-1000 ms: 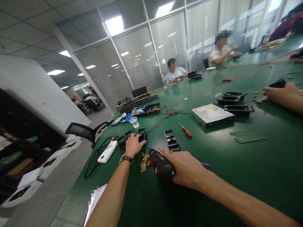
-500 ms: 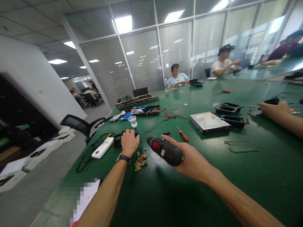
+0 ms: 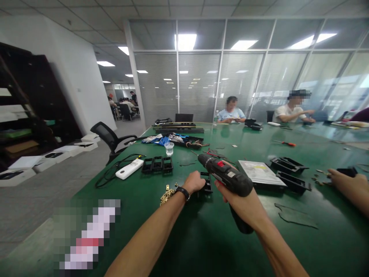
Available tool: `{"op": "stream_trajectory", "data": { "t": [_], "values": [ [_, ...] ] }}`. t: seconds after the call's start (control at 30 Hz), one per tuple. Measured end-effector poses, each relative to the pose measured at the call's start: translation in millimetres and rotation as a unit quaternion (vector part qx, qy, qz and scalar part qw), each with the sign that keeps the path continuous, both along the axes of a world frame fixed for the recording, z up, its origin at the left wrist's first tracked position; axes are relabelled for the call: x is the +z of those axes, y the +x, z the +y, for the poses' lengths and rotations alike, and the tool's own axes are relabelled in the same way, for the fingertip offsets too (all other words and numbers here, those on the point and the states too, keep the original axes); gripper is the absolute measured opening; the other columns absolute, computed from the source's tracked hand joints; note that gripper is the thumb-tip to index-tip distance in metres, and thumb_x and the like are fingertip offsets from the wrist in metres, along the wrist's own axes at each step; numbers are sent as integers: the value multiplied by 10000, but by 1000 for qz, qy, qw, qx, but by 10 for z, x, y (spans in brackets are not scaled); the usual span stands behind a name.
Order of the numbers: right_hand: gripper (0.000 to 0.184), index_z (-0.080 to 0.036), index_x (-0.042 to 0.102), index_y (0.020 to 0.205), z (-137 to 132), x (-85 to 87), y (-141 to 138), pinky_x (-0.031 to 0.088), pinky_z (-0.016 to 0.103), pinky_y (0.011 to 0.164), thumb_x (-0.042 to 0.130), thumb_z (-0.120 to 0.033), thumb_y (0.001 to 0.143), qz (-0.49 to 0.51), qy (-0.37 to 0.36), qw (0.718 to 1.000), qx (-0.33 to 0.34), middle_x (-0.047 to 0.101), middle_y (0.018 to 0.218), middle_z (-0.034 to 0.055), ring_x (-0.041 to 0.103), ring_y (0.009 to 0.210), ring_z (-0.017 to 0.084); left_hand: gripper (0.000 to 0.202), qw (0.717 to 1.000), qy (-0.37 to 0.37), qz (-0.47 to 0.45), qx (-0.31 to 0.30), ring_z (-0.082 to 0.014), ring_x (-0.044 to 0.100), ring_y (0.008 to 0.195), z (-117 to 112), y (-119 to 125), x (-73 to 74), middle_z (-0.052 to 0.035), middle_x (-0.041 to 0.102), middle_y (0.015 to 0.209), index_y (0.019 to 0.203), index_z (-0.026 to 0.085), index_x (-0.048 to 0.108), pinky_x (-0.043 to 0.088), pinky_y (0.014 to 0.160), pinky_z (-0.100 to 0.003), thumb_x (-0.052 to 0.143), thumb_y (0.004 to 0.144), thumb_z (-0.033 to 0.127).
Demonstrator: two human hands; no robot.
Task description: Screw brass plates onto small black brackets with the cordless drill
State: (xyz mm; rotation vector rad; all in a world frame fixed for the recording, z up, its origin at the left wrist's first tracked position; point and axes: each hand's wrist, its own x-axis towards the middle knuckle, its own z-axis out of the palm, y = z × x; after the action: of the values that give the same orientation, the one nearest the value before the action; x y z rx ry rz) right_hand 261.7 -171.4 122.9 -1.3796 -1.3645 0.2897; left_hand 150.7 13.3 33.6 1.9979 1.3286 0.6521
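Observation:
My right hand (image 3: 240, 204) grips a black cordless drill (image 3: 223, 173) with a red mark on its body; the bit points to the upper left, above the table. Curled at the left side of a small black plastic part (image 3: 208, 184), my left hand (image 3: 194, 183) has its fingertips partly hidden against it. A pile of small brass-coloured metal pieces (image 3: 166, 195) lies just left of my left wrist. Farther left sits a black plastic frame (image 3: 157, 165) with three compartments.
A white power strip (image 3: 129, 169) with a black cable lies left. Behind stand a clear plastic cup (image 3: 169, 149) and a tray of tools and gloves (image 3: 184, 140). A silver disc drive (image 3: 261, 173) and black trays (image 3: 292, 182) lie right, near another person's hand (image 3: 348, 184).
My left hand has left the three-compartment frame and moved right to the small black part. The drill is still in my right hand, now raised more. The camera view has levelled.

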Motion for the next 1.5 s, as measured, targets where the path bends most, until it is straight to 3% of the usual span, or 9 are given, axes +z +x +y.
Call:
{"op": "stream_trajectory", "data": {
  "t": [0.17, 0.27, 0.43, 0.57, 0.77, 0.97, 1.07, 1.23, 1.5],
  "values": [
    [216, -204, 729, 918, 25, -29, -80, 462, 301, 522, 683, -412, 881, 9, -67, 997, 31, 635, 605, -9, 575, 529, 173, 77, 992, 24, -110, 60, -303, 710, 830, -12, -147, 20, -144, 738, 860, 755, 207, 629, 530, 757, -360, 691, 720, 179],
    [303, -211, 663, 699, -5, -29, -126, 437, 303, 527, 675, -447, 889, 9, -115, 992, 50, 600, 556, -10, 549, 514, 161, 107, 962, -24, -242, 122, -263, 667, 671, -13, -443, 56, -119, 706, 863, 888, 209, 633, 538, 640, -376, 653, 784, 219],
    [286, -199, 733, 793, -76, -33, -260, 431, 321, 582, 660, -451, 908, 0, -144, 984, 109, 637, 592, 3, 577, 574, 175, 203, 903, -27, -385, 188, -217, 658, 644, -30, -1089, 99, -67, 664, 903, 1066, 226, 582, 524, 520, -316, 604, 864, 229],
    [394, -218, 634, 595, -103, -45, -458, 468, 338, 670, 663, -448, 914, -13, -153, 975, 159, 688, 671, 43, 638, 678, 201, 194, 841, -50, -485, 235, -175, 650, 623, -30, -1458, 51, -17, 630, 841, 1091, 236, 521, 527, 523, -277, 585, 909, 220],
    [275, -213, 748, 929, -94, -156, -702, 468, 343, 645, 667, -476, 913, -21, -178, 970, 165, 647, 612, -2, 625, 627, 201, 237, 750, -109, -617, 210, -153, 650, 692, -22, -1675, 4, 6, 634, 823, 988, 239, 443, 536, 594, -255, 652, 881, 199],
    [335, -191, 746, 901, -41, -224, -784, 463, 349, 593, 655, -513, 909, -16, -208, 963, 168, 646, 593, 13, 620, 591, 209, 293, 708, -141, -675, 152, -169, 680, 733, 17, -1744, -66, -4, 656, 878, 1008, 238, 468, 548, 622, -290, 720, 862, 275],
    [336, -192, 748, 1012, -34, -238, -779, 481, 360, 620, 653, -500, 917, -19, -208, 963, 170, 640, 587, 2, 627, 607, 217, 300, 700, -172, -684, 112, -216, 722, 794, -7, -1765, -86, -26, 679, 909, 1068, 242, 488, 579, 684, -366, 709, 877, 309],
    [326, -207, 728, 854, -40, -263, -760, 504, 380, 668, 637, -509, 934, -30, -195, 968, 153, 648, 620, 25, 636, 635, 225, 308, 702, -202, -678, 80, -253, 741, 852, -72, -1742, -102, -65, 696, 934, 1092, 214, 524, 600, 758, -445, 698, 844, 274],
    [367, -212, 675, 755, -52, -328, -703, 473, 337, 560, 649, -539, 919, -54, -206, 966, 144, 638, 615, 21, 612, 589, 201, 607, 775, -108, -620, 51, -208, 729, 870, -124, -1669, -91, -26, 695, 970, 1172, 228, 458, 609, 810, -415, 720, 663, 26]
  ]
}}
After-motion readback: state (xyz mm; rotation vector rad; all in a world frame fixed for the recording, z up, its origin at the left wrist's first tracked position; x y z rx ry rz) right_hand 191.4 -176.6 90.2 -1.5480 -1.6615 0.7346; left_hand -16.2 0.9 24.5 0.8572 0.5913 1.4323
